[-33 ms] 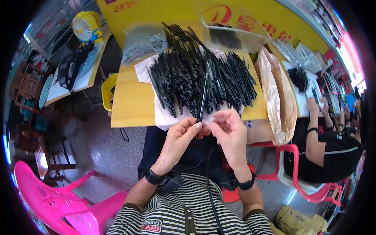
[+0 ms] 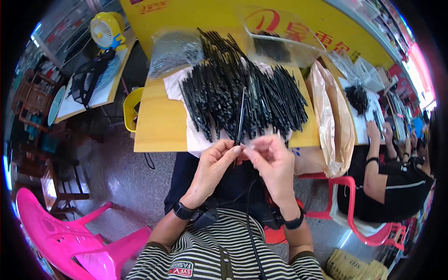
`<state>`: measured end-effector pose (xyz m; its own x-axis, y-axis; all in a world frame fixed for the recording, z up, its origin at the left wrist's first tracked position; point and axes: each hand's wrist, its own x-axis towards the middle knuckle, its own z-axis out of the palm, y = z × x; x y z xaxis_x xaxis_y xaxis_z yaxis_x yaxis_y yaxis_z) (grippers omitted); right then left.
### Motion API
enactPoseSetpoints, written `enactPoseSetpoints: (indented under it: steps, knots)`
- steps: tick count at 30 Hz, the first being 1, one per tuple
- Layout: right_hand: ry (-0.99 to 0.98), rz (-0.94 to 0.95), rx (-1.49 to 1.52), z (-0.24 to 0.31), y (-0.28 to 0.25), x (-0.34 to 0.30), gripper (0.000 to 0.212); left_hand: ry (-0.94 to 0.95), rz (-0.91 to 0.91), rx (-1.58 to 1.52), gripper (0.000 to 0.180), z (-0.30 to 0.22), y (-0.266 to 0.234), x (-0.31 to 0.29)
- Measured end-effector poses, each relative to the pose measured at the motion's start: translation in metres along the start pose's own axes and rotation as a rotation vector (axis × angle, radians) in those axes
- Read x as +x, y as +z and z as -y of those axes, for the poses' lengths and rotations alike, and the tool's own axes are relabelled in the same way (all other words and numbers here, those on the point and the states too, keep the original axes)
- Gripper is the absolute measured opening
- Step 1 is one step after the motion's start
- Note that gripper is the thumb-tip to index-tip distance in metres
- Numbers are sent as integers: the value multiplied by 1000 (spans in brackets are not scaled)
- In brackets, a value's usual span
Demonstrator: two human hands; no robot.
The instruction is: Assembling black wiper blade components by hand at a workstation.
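Note:
My left hand (image 2: pixel 211 163) is closed round a slim black rod (image 2: pixel 241 122) near its lower end, thumb pressed along it. The rod points away from me, its far tip over the pile. My right hand (image 2: pixel 274 164) is close beside it, thumb and fingertips drawn together by the rod's lower end. Those fingertips are slightly smeared, and whatever is between them is too small to make out. Just beyond both hands lies a big heap of glossy black rods (image 2: pixel 210 95), spread over a pale pink cloth (image 2: pixel 195 136) on the wooden table (image 2: pixel 156 128).
A clear bag of small pieces (image 2: pixel 172 53) and a transparent bin (image 2: pixel 298 49) stand at the table's back. A tan bag (image 2: pixel 329 121) hangs by the right edge. A person in black (image 2: pixel 396 186) sits at the right. A pink chair (image 2: pixel 70 238) is at lower left.
The table and its surroundings have shifted slightly to the right in the picture. Both hands keep nearly the same place and grip.

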<state>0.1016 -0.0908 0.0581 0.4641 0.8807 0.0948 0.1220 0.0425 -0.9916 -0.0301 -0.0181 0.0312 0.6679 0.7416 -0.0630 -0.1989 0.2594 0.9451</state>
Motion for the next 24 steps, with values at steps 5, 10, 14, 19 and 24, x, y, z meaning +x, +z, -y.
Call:
enactPoseSetpoints:
  steps: [5, 10, 14, 19, 24]
  knots:
    - [-72, 143, -420, 12, 15, 17, 22, -6, -67, -94, 17, -5, -8, 27]
    - [-160, 106, -595, 10, 15, 58, 20, -14, -50, -169, 16, -8, -5, 62]
    - [-170, 121, -620, 24, 9, 91, 20, -26, -50, -138, 16, -26, -2, 85]
    - [-88, 107, -624, 50, -17, 152, 18, 43, -45, -122, 34, -50, -7, 100]
    - [41, -24, -749, 98, -51, 256, 17, 22, -159, -147, 29, -51, -34, 90]
